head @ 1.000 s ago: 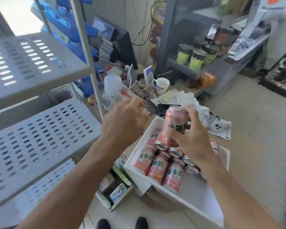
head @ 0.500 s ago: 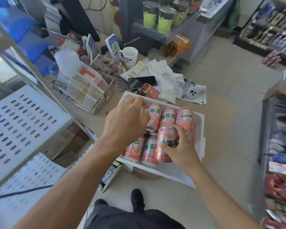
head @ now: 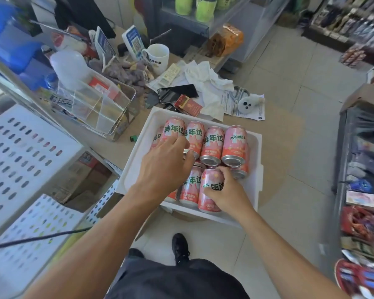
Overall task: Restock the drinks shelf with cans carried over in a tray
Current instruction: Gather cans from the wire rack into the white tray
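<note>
Picking cans from the white tray [head: 138,152]: the right hand [head: 227,195] clamps its fingers round a near-edge can [head: 211,184]; the left hand [head: 166,167] curls over another, far-left. Next: lifting toward the perforated shelf [head: 26,156], left of the tray.

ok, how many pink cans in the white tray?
9 visible pink cans: five far row, three near row, one at right between; hands may hide others.

A tan counter [head: 268,134] carries a white tray [head: 258,182] at its near edge. Far of the tray lie a phone [head: 177,93], a red pack [head: 188,106], papers [head: 244,104] and a mug [head: 158,58]; a clear box [head: 95,104] sits left.
</note>
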